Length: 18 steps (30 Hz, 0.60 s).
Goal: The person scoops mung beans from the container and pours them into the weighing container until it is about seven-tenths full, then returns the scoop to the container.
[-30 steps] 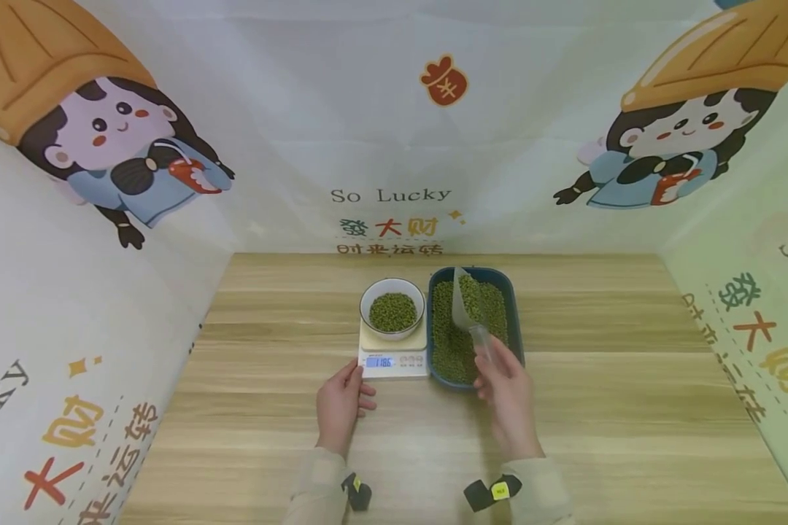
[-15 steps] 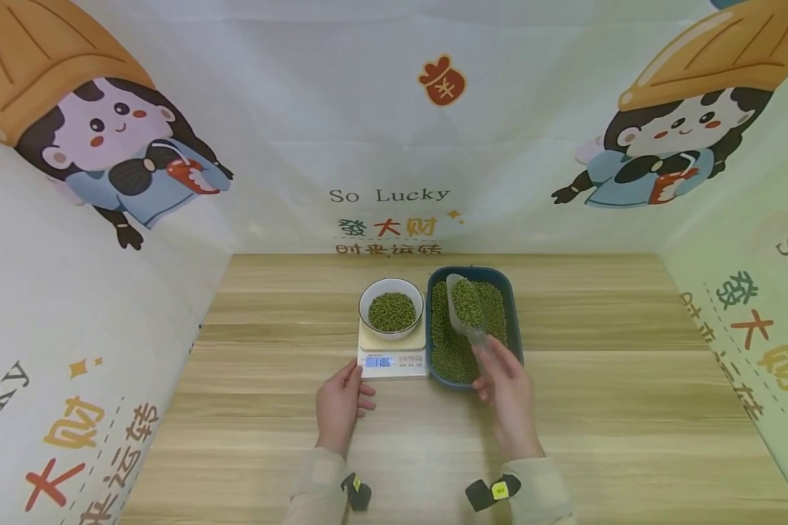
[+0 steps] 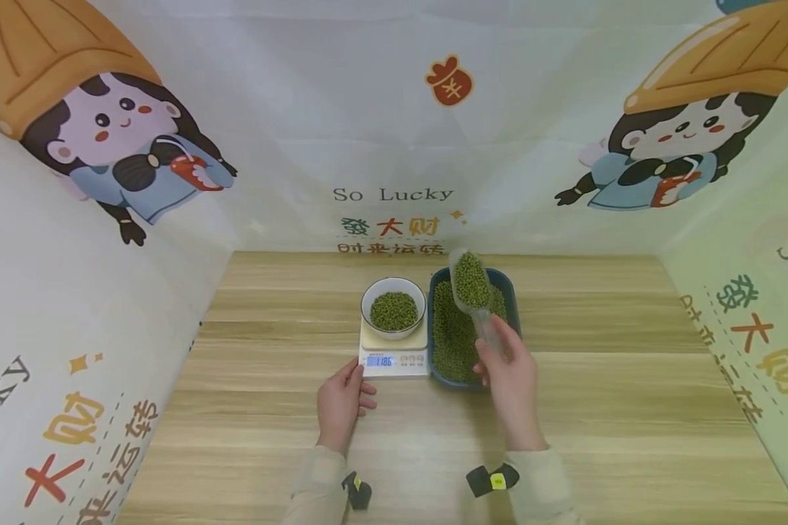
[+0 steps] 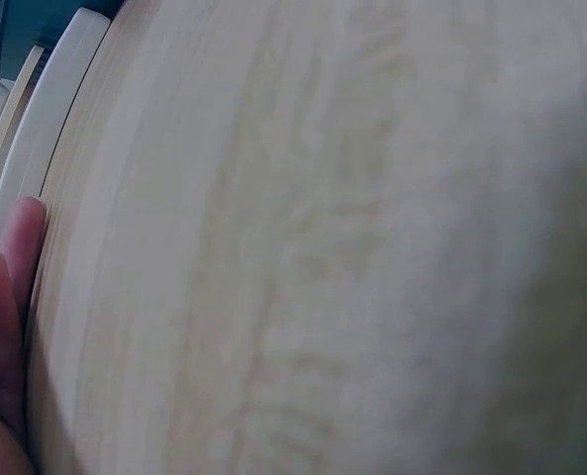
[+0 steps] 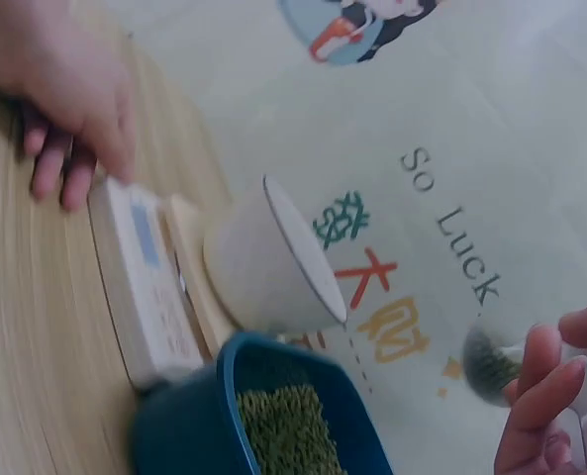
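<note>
My right hand [image 3: 512, 383] grips the handle of a clear plastic scoop [image 3: 482, 317] heaped with green mung beans [image 3: 473, 281]. The scoop is raised over the far part of a dark blue bin [image 3: 514, 321], which holds more of the beans. To the bin's left stands a white kitchen scale [image 3: 394, 370], its lit display reading about 118.6. A white bowl [image 3: 394, 335] with a dark rim sits on the scale, partly filled with beans. My left hand [image 3: 341, 405] touches the scale's front left corner; in the left wrist view its fingertips [image 4: 26, 223] lie against the scale's edge.
The scale and the bin stand side by side on a wood-grain table [image 3: 269, 408]. Behind the table and at both sides hang pale printed cloth walls [image 3: 394, 131]. A few stray dark specks [image 3: 200, 324] lie near the table's left edge.
My right hand has lifted the full scoop up out of the beans, and its blade has levelled from a tilted pose. My left hand, the bowl and the scale reading stay the same.
</note>
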Motion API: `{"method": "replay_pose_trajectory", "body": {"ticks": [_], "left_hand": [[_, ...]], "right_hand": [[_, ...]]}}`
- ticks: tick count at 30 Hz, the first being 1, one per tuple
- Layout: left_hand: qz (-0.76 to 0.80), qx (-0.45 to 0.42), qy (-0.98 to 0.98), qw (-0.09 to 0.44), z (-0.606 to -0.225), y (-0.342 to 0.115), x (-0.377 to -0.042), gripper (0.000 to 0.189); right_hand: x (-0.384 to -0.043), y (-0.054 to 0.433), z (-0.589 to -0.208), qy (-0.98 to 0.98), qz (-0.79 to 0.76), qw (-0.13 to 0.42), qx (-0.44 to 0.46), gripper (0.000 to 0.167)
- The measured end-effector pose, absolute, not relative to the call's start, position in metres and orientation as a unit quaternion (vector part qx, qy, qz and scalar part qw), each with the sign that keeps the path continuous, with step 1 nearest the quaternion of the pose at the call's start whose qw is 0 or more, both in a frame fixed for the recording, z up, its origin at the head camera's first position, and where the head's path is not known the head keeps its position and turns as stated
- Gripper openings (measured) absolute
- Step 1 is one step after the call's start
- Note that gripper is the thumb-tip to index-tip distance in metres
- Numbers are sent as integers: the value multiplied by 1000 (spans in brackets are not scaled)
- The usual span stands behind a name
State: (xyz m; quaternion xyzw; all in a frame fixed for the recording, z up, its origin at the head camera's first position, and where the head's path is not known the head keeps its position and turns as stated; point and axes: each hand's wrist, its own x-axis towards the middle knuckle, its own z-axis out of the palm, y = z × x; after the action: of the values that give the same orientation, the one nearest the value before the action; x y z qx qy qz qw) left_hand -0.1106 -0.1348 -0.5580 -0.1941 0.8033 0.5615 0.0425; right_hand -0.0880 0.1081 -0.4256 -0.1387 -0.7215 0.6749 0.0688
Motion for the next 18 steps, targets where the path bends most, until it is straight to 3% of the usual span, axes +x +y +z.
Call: {"method": "replay_pose_trajectory", "body": {"ticks": [6,18], "left_hand": [[559,-193,805,44,-556,-135,-112,41],[564,-186,803,40,-557,-136,-111,40]], "right_hand": [[-90,110,-420,-733,659,56,-157,47],[-96,125,-408,-778,617,28,-110,47]]}}
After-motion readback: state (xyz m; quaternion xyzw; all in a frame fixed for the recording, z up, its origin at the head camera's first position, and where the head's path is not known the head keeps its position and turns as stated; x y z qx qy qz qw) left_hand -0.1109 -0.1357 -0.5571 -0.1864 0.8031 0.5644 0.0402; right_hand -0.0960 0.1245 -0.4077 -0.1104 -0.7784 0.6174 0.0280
